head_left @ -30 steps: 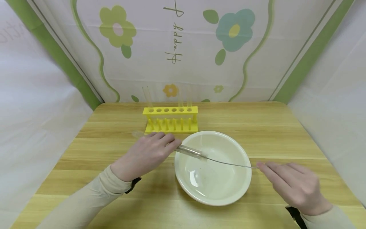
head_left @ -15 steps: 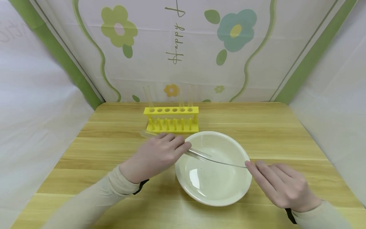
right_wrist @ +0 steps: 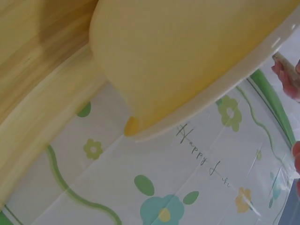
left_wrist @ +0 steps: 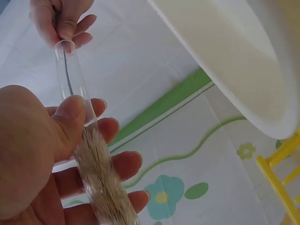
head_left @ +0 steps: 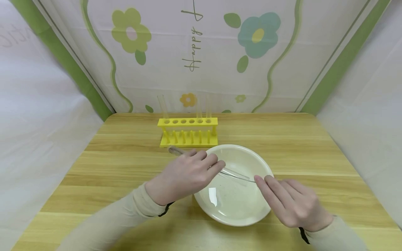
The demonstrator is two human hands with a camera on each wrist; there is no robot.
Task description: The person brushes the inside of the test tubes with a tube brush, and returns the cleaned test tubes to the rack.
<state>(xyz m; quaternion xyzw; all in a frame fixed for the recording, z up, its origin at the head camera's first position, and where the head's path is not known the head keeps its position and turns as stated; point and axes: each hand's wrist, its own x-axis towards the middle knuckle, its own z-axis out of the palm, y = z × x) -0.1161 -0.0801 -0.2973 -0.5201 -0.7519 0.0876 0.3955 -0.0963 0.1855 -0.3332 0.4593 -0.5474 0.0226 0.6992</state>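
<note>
My left hand [head_left: 188, 172] grips a clear glass test tube [left_wrist: 77, 82], held at a slant above the white bowl [head_left: 238, 205]. Inside the tube are the pale bristles of a test tube brush [left_wrist: 104, 176], and its thin twisted wire runs out of the tube's mouth. My right hand [head_left: 295, 200] pinches that wire just beyond the mouth, over the bowl's right side. In the left wrist view, the thumb lies along the tube with several fingers behind it. The right wrist view shows mostly the bowl's outer side, with fingertips at the right edge.
A yellow test tube rack [head_left: 188, 143] stands behind the bowl, with one tube leaning at its left end and two at its right. Wood-grain table [head_left: 103, 167] surrounds them. A flower-printed cloth [head_left: 220, 80] rises at the back, with white sheets at both sides.
My right hand has moved left, closer to the tube's mouth, so less wire shows between. My left hand has moved right with the tube. Bowl and rack stay put.
</note>
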